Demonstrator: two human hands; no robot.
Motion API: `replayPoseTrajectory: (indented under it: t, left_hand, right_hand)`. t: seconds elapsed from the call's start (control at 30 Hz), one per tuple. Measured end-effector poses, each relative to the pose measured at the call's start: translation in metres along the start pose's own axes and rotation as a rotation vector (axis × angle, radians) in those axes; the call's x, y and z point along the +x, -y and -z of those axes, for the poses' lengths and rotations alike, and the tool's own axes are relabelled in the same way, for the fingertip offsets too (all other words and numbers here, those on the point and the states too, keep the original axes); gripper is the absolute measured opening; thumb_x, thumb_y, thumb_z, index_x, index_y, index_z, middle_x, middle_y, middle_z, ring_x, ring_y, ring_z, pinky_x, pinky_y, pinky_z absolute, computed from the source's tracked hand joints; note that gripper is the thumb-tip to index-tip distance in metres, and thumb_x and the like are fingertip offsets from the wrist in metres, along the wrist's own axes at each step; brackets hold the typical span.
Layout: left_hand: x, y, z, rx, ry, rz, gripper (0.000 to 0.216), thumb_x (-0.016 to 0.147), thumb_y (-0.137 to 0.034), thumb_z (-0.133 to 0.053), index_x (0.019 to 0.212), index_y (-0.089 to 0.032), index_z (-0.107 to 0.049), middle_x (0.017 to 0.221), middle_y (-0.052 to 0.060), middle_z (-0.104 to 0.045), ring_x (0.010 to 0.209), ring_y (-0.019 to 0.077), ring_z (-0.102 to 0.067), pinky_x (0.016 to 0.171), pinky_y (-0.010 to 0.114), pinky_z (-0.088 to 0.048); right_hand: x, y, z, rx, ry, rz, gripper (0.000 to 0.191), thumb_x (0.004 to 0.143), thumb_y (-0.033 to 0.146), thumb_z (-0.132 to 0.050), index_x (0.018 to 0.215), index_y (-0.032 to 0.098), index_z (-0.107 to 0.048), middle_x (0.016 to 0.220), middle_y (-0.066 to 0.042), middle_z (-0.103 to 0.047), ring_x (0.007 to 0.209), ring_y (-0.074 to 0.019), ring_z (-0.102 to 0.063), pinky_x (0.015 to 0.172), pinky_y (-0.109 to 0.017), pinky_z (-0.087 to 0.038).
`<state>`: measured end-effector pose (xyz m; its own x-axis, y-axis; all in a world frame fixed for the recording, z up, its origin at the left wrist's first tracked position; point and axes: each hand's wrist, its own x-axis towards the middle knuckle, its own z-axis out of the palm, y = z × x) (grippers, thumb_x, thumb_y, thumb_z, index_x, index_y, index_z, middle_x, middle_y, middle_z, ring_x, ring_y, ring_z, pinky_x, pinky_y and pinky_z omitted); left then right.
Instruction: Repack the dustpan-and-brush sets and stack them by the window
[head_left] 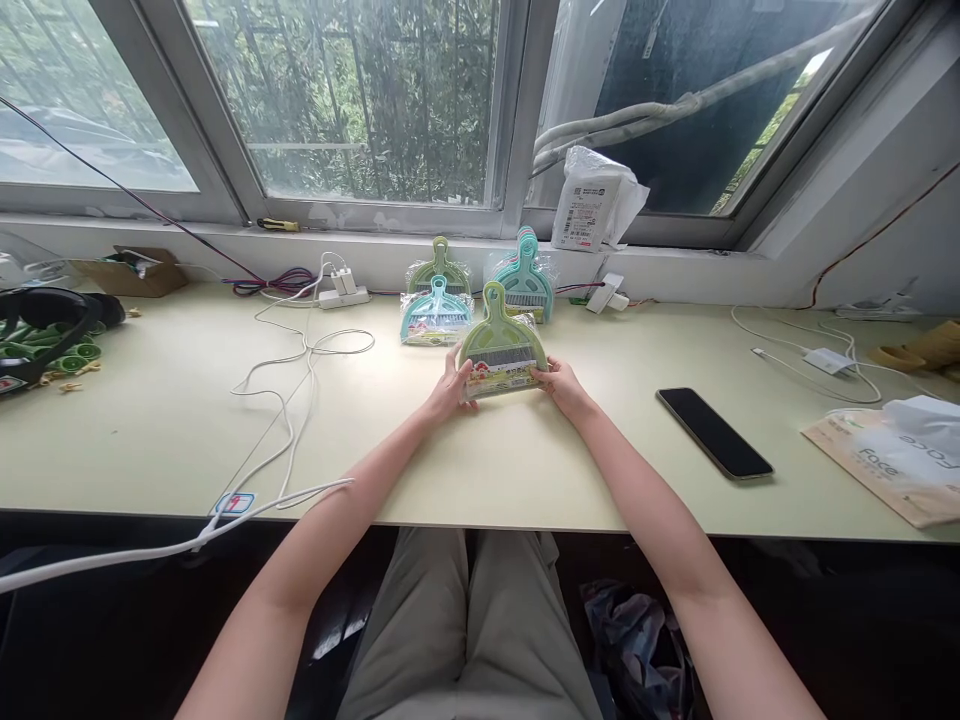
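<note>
The green dustpan set (501,350) is a small light green dustpan with a little brush tucked inside it. It has a round handle with a hole at the top. The brush hairs look grey. Clear plastic wraps the set, and a bright paper label runs along the bottom. It stands up on its bottom edge on the pale table (525,470), with its handle pointing up and its front facing the person.

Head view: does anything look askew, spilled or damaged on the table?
Nothing spilled or damaged. The green dustpan set, held between left hand and right hand, looks intact. Only oddity: a white cable loops loosely across the table and hangs off its front edge.
</note>
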<state>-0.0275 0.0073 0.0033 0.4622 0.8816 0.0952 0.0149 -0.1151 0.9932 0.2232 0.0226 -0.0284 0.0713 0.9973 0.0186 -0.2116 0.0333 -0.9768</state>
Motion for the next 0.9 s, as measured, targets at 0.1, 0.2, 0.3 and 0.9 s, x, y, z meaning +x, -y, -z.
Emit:
replayPoseTrajectory:
  t: [0.1,0.2,0.3,0.9]
  left_hand:
    - [-0.002,-0.002,0.001,0.074,0.005,-0.086,0.093,0.084,-0.053,-0.057,0.147,-0.033,0.008,0.128,0.017,-0.056,0.060,0.0116,-0.066,0.048,0.022,-0.050]
    - [-0.002,-0.001,0.000,0.172,-0.025,-0.149,0.108,0.074,-0.039,-0.072,0.148,-0.033,0.006,0.126,0.015,-0.058,0.067,0.0117,-0.067,0.053,0.021,-0.051]
    - [0.000,0.003,0.000,0.176,-0.098,-0.157,0.090,0.080,-0.037,-0.065,0.147,-0.028,-0.006,0.114,0.011,-0.064,0.059,0.0098,-0.065,0.049,0.019,-0.048]
    - [0.009,0.011,0.012,0.444,-0.142,-0.185,0.052,0.079,-0.043,-0.065,0.120,-0.022,-0.041,0.099,0.004,-0.069,0.065,0.0139,-0.067,0.062,0.024,-0.050]
  right_hand:
    - [-0.001,0.000,-0.001,0.007,-0.028,0.038,0.049,0.047,0.035,-0.085,0.087,0.021,-0.061,0.086,-0.004,-0.071,0.081,-0.0217,-0.066,0.076,-0.038,-0.053]
    - [-0.003,0.002,-0.003,-0.019,-0.032,0.064,0.048,0.049,0.037,-0.083,0.087,0.022,-0.057,0.086,-0.004,-0.070,0.083,-0.0229,-0.066,0.078,-0.040,-0.052]
    - [-0.007,0.006,-0.007,-0.046,0.007,0.071,0.047,0.051,0.038,-0.081,0.088,0.022,-0.055,0.086,-0.004,-0.069,0.084,-0.0232,-0.065,0.078,-0.041,-0.051]
    - [-0.005,0.007,-0.005,-0.311,-0.009,0.237,0.048,0.061,0.052,-0.074,0.085,0.023,-0.044,0.092,-0.001,-0.061,0.083,-0.0191,-0.058,0.075,-0.035,-0.049]
